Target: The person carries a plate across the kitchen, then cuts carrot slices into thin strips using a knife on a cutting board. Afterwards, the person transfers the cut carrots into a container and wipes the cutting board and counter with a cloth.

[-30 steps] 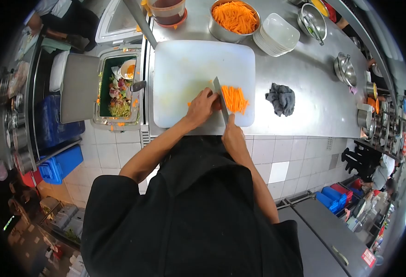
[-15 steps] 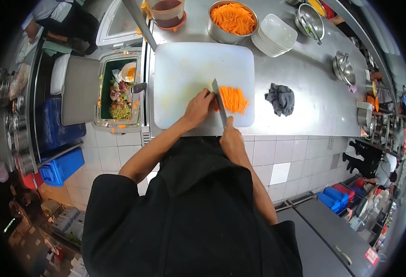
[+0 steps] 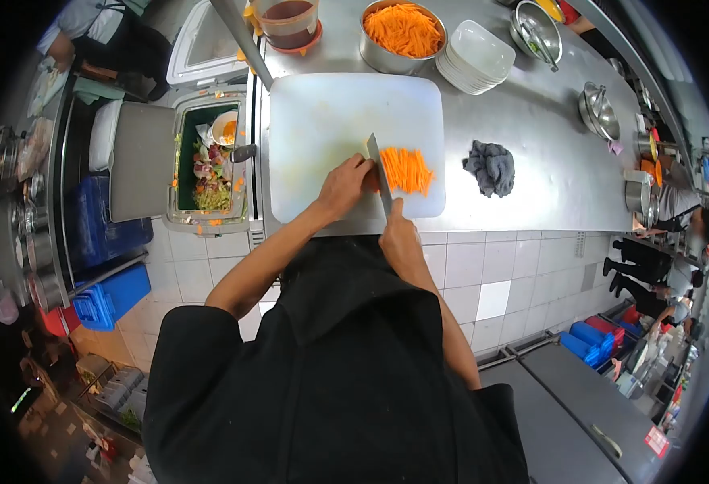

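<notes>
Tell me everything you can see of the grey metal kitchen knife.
The grey metal kitchen knife has a long, plain blade, its tip pointing away from the person and slightly left. The bare right hand grips and mostly hides the handle. The blade lies over the white rectangular cutting board, between the bare left hand and thin orange strips. Whether the left fingers touch it is unclear.

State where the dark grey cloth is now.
In the head view, the grey cloth lies crumpled on the steel counter, right of the white cutting board and below the stacked dishes.
</notes>
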`<control>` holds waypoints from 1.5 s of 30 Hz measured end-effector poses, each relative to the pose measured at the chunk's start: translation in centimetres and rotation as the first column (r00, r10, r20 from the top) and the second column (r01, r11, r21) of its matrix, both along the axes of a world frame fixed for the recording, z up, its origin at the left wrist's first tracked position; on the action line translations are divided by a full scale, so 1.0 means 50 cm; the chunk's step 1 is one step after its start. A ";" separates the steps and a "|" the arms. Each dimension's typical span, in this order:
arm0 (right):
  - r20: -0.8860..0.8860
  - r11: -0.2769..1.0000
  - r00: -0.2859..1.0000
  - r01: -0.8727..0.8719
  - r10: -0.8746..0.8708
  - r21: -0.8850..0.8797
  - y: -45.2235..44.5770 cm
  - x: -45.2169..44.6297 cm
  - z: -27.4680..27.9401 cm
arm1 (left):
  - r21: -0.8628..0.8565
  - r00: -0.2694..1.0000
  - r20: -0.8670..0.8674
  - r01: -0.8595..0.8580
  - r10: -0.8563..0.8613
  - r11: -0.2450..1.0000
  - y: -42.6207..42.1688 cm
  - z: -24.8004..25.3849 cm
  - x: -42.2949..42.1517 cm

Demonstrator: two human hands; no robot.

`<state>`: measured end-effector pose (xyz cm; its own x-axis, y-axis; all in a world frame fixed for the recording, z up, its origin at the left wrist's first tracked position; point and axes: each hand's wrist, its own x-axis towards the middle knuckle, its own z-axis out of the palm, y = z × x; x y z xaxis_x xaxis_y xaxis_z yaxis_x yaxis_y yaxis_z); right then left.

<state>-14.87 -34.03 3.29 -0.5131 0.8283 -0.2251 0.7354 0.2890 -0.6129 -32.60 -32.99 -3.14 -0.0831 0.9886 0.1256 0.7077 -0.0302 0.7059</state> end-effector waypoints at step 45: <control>0.065 0.999 0.996 0.053 -0.053 0.005 -0.037 -0.050 0.002 | 0.129 0.991 -0.113 0.086 -0.071 0.988 -0.016 -0.022 -0.063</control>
<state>-17.38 -35.87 3.39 -0.4525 0.8549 -0.2536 0.7883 0.2505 -0.5620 -35.77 -33.78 -4.24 0.0155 0.9653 0.2607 0.7712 -0.1775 0.6113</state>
